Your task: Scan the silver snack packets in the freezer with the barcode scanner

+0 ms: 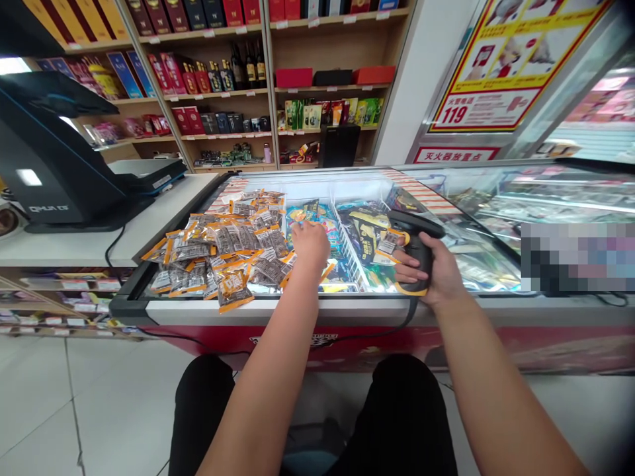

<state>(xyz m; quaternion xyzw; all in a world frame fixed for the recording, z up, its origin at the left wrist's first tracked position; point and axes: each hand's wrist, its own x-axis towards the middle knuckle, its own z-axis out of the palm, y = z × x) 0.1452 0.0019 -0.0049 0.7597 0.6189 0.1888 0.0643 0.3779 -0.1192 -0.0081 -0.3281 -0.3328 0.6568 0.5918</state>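
Observation:
My right hand (pixel 444 271) is wrapped round the grip of a black handheld barcode scanner (pixel 419 254), held above the front part of the chest freezer (pixel 198 311). A small orange-edged snack packet (pixel 390 243) shows right by its fingertips; I cannot tell whether they pinch it. My left hand (pixel 311 244) is over the freezer, at the right side of a heap of the same clear and orange packets (pixel 233 241). Its fingers look curled together, and what they hold, if anything, is hidden. One packet (pixel 234 287) overhangs the freezer's front edge.
White wire dividers (pixel 350 248) part blue bags (pixel 315 215) from dark bags (pixel 364 228) inside the freezer. A checkout terminal (pixel 54 152) stands on the left counter (pixel 153 228). Stocked shelves (pixel 218 96) line the back. The scanner's cable (pixel 381 332) hangs along the freezer's front.

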